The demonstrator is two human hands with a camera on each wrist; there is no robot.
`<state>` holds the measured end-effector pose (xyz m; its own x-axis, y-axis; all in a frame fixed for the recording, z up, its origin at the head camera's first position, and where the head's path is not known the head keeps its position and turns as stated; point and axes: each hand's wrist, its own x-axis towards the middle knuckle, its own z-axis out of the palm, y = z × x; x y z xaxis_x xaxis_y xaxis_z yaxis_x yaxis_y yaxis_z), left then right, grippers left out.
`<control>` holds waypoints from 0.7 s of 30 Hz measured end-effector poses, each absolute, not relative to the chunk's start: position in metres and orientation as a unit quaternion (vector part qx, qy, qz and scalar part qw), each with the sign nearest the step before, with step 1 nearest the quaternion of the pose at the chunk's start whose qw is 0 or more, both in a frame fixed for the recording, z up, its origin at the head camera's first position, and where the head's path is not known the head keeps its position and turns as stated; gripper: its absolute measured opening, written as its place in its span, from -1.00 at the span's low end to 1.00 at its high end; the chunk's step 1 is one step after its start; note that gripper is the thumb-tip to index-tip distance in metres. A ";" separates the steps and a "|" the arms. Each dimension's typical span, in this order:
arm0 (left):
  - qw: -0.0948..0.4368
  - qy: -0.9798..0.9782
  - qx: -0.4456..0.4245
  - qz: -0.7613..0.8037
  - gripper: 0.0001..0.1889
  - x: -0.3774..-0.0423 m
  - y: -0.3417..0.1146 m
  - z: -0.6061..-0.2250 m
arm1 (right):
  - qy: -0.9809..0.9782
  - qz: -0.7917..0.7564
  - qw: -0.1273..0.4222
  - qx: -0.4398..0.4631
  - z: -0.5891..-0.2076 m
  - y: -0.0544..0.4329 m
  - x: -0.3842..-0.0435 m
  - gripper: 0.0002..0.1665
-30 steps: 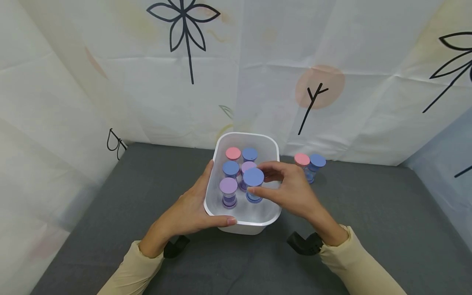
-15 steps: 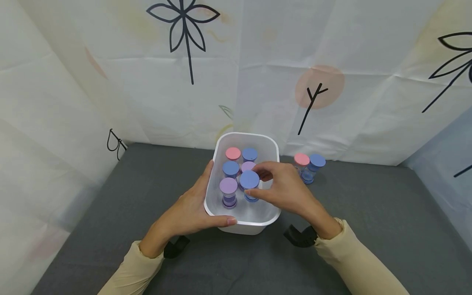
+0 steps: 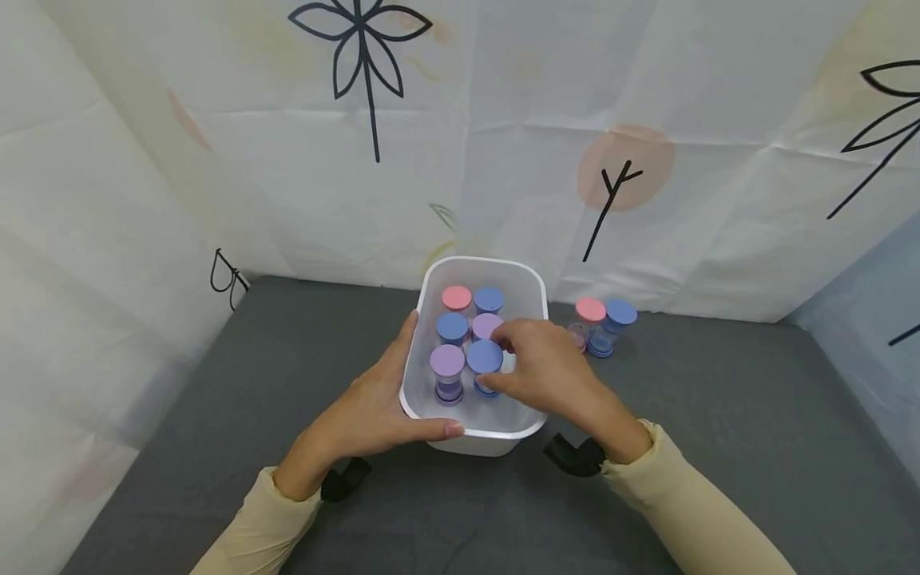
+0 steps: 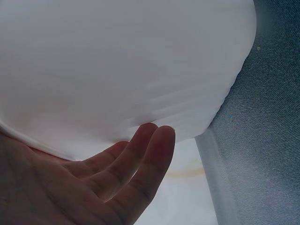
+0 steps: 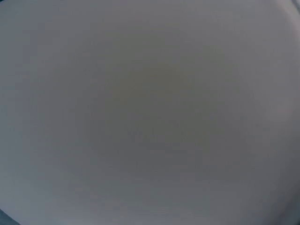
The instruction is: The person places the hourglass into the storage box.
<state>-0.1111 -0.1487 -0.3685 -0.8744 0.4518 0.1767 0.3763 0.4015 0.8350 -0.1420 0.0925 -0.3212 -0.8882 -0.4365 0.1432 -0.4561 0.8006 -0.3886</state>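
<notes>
In the head view a white plastic bin (image 3: 496,443) holds several small sand timers with pink, blue and purple caps. My left hand (image 3: 370,403) grips its near left corner, thumb along the front rim and fingers against the outer side wall. Those fingers (image 4: 157,157) touch the white wall in the left wrist view. With thumb and fingers, my right hand (image 3: 549,375) pinches a blue sand timer (image 3: 485,356) upright inside the bin, beside a purple sand timer (image 3: 447,363). Whether its base touches the bottom, I cannot tell. Only blurred bin wall (image 5: 150,112) fills the right wrist view.
A pink sand timer (image 3: 590,310) and another blue sand timer (image 3: 611,327) stand side by side on the dark grey table (image 3: 719,415), right of the bin. Behind the table hangs a white patterned cloth (image 3: 517,184).
My right hand has shifted left and slightly lower with the blue sand timer, which now stands closer to the purple one. The left hand has stayed on the bin.
</notes>
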 end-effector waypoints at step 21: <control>0.042 0.839 0.244 0.485 0.43 -0.111 -0.149 -0.368 | -0.962 0.136 0.053 0.229 -0.331 0.083 -0.141 -0.54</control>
